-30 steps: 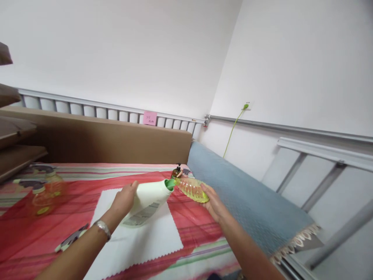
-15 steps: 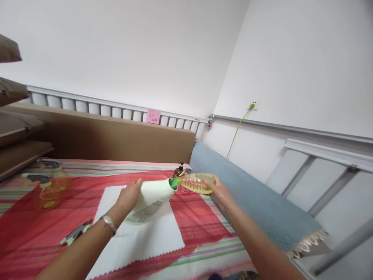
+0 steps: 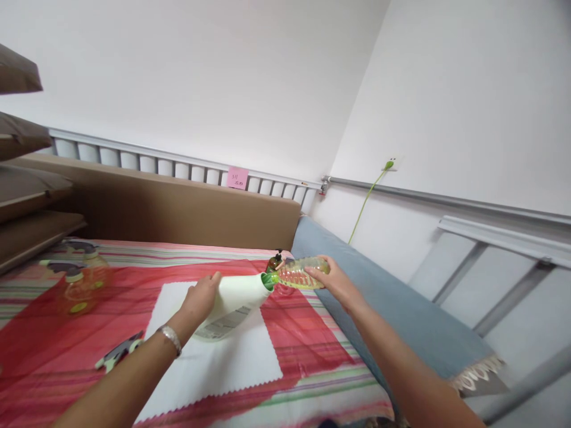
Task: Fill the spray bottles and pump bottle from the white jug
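Over the white zigzag-edged cloth (image 3: 214, 365) at the middle of the red striped bedspread (image 3: 53, 351), your left hand (image 3: 200, 299) is wrapped around the base end of the pale green opaque plastic bottle (image 3: 232, 302), fingers curled on its body, holding it tilted with its green open neck (image 3: 267, 280) pointing up toward the far right corner of the bed. Your right hand (image 3: 332, 280) grips the small clear ribbed plastic bottle of yellow liquid (image 3: 300, 274) by its base, fingers closed round it, laying it nearly level with its mouth meeting the green neck. To pour well, as I judge it, keep the two mouths touching and lined up, raise the clear bottle's base slowly, and hold the green bottle steady so nothing runs past the rim; whether liquid is flowing now is too small to tell. Keep the join above the cloth instead of the blue-grey woven blanket (image 3: 401, 321) along the bed's right edge. A small dark pump-top bottle (image 3: 273, 261) stands just behind the join; don't knock it. Two clear yellow spray bottles (image 3: 80, 282) stand well apart near the left edge, before the brown headboard (image 3: 178, 211).
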Action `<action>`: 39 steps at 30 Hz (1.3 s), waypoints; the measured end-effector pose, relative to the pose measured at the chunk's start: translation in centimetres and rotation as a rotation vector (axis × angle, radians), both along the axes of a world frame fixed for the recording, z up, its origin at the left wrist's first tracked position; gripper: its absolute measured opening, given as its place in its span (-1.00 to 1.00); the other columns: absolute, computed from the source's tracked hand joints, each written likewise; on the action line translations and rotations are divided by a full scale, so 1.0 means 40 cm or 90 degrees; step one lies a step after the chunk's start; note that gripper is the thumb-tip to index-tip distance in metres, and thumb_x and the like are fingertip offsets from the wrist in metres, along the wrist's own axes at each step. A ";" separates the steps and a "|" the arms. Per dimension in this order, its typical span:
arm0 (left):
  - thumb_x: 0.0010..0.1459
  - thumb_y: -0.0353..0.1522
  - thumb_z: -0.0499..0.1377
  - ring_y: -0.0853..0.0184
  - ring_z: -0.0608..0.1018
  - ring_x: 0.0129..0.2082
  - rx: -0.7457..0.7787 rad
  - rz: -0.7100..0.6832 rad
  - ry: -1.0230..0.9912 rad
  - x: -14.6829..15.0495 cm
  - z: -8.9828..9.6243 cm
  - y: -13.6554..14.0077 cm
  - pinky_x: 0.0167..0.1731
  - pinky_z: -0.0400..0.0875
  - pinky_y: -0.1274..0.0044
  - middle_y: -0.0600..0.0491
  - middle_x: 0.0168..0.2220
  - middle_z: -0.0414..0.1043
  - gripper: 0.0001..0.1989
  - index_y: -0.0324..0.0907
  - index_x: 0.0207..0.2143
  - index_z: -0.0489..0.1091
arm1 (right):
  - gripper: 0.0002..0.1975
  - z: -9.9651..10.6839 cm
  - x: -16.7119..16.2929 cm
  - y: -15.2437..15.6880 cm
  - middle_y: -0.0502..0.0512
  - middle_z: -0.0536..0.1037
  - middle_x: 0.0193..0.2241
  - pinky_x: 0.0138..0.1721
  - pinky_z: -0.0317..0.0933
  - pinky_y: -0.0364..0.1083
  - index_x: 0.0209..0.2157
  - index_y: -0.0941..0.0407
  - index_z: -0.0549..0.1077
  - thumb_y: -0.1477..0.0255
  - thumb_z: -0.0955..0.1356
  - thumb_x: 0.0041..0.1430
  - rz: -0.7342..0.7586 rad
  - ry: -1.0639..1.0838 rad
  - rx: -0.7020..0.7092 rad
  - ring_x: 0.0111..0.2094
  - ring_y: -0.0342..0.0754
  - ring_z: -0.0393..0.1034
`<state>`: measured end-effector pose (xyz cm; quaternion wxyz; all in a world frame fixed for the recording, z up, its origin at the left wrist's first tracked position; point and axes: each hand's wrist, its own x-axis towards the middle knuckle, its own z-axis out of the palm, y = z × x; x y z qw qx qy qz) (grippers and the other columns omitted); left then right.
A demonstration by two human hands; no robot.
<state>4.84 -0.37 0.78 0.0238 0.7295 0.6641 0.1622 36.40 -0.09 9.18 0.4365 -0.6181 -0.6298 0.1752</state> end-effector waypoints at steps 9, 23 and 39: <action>0.02 -0.61 -0.12 0.27 0.43 -0.39 0.007 0.000 0.000 -0.003 -0.002 0.002 -0.47 0.18 0.52 -0.03 -0.34 0.35 -0.75 -0.15 -0.30 0.15 | -0.29 0.072 -0.067 -0.019 0.16 0.40 -0.04 -0.01 0.12 0.08 0.02 0.07 0.27 0.15 0.43 -0.21 0.015 -0.189 0.083 -0.02 0.14 0.26; 0.09 -0.52 -0.10 0.31 0.41 -0.39 0.009 -0.002 -0.049 -0.026 -0.010 -0.008 -0.46 0.17 0.54 -0.03 -0.34 0.35 -0.85 -0.14 -0.31 0.16 | -0.25 0.154 -0.200 -0.044 0.17 0.24 0.02 -0.02 0.14 0.10 0.12 -0.06 0.17 0.31 0.46 -0.15 0.290 -0.529 0.236 0.01 0.15 0.17; 0.11 -0.45 -0.09 0.24 0.42 -0.35 0.001 0.003 -0.156 -0.058 -0.024 -0.011 -0.40 0.17 0.51 -0.05 -0.33 0.37 -0.85 -0.17 -0.29 0.22 | -0.30 0.168 -0.241 -0.026 0.15 0.36 -0.08 -0.01 0.13 0.06 0.08 0.04 0.22 0.30 0.45 -0.15 0.265 -0.498 0.219 -0.03 0.09 0.23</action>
